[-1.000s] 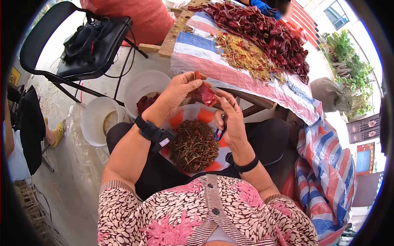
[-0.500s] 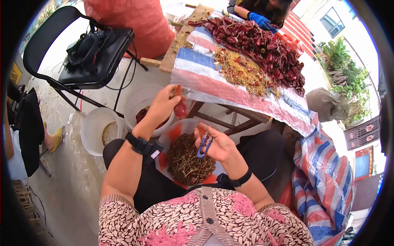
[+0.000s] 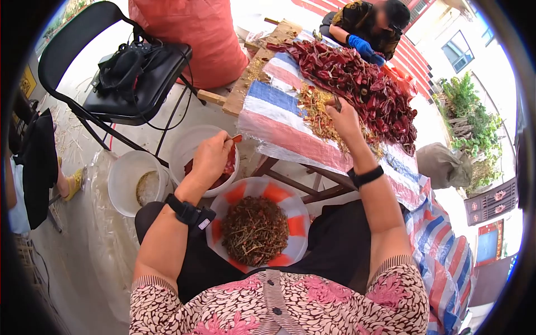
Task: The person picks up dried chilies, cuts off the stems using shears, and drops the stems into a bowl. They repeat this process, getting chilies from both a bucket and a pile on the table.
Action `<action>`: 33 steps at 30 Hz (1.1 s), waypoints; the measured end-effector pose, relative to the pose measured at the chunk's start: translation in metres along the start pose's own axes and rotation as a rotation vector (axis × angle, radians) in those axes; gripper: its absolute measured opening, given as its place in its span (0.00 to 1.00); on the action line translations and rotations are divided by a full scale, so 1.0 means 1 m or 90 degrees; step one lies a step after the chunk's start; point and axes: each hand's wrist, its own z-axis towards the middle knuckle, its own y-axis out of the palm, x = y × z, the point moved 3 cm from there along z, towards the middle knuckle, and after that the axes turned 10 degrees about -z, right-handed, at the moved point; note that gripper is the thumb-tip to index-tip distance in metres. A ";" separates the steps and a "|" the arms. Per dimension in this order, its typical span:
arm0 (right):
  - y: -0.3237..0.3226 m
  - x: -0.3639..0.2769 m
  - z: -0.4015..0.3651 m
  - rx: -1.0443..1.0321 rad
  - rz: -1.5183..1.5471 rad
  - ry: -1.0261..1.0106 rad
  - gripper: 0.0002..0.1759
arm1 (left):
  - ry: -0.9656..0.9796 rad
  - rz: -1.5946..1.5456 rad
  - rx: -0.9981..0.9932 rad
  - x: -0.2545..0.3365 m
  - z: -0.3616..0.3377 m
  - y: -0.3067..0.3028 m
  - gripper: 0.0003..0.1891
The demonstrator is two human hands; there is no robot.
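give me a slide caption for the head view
Left hand holds a dried red pepper over a round white plastic bucket; right hand reaches over yellowish scattered scraps.

Left hand [image 3: 210, 158] has a red chili [image 3: 237, 138] at the white tub [image 3: 183, 148]; right hand [image 3: 345, 120] over seed litter [image 3: 314, 107] beside chili heap [image 3: 385, 97]. Basin [image 3: 299, 223] between knees.

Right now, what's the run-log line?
left hand: holds red pepper by white tub; right hand: over striped sheet, grip unclear; co-worker's blue glove: at pepper pile
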 end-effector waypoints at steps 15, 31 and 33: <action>0.044 0.071 0.134 0.043 -0.324 0.154 0.17 | -0.013 0.079 0.087 -0.004 0.007 -0.022 0.10; 0.044 0.063 0.123 0.015 -0.364 0.075 0.16 | -0.051 -0.201 0.048 -0.003 0.008 -0.022 0.12; 0.039 0.052 0.118 0.059 -0.363 0.103 0.15 | -0.049 -0.243 0.048 -0.005 0.008 -0.021 0.12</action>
